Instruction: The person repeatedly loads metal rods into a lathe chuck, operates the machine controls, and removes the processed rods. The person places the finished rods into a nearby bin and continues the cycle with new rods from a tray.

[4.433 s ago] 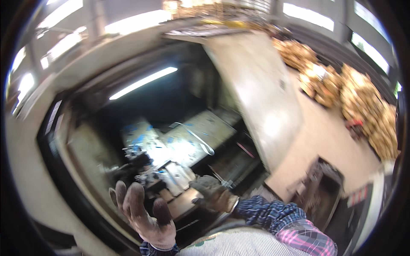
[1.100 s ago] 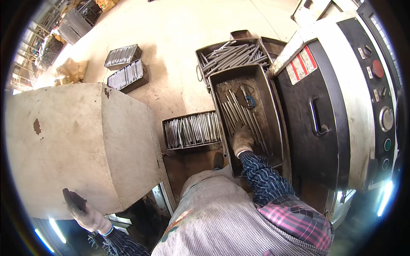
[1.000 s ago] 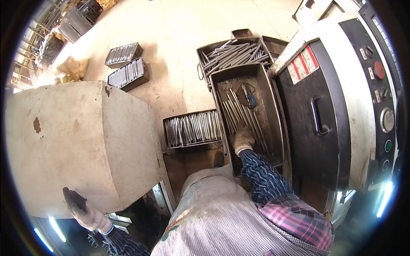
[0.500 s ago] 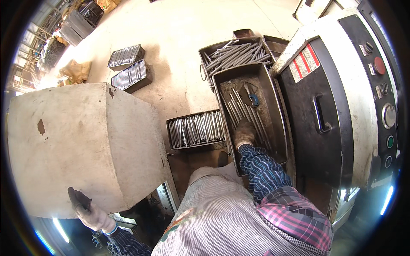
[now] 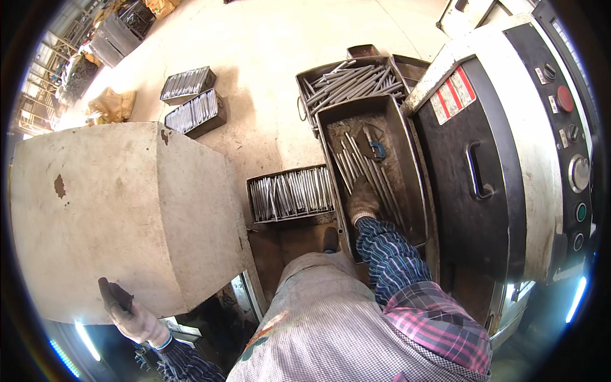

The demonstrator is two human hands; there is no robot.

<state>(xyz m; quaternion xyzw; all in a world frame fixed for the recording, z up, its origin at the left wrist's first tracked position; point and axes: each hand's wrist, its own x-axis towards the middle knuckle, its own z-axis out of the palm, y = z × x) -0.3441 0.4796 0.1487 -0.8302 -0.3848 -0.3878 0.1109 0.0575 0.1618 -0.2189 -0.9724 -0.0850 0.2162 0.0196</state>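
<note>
My right hand (image 5: 363,200), in a knitted glove with dark fingers, reaches down into a deep metal tray (image 5: 417,184). It touches a loose bunch of slim metal rods (image 5: 356,159) lying lengthwise there; its fingertips blend into the dark rods, so its grip cannot be made out. Beyond the rods, in the same tray, lies a blue-framed micrometer (image 5: 377,149). My left hand (image 5: 135,316), in a pale glove with dark fingers, is held up at the lower left with fingers stretched out and nothing in them. It is in front of the lower edge of a white machine cover (image 5: 89,216).
A bin of jumbled rods (image 5: 353,83) stands behind the tray. Left of the tray sits a box of rods in rows (image 5: 291,194); two similar boxes (image 5: 192,114) rest on the floor farther off. At right is a machine door (image 5: 468,172) with a handle and control panel (image 5: 573,134).
My right hand stays on the rods, which have shifted and spread slightly under it. My left hand is nearly where it was.
</note>
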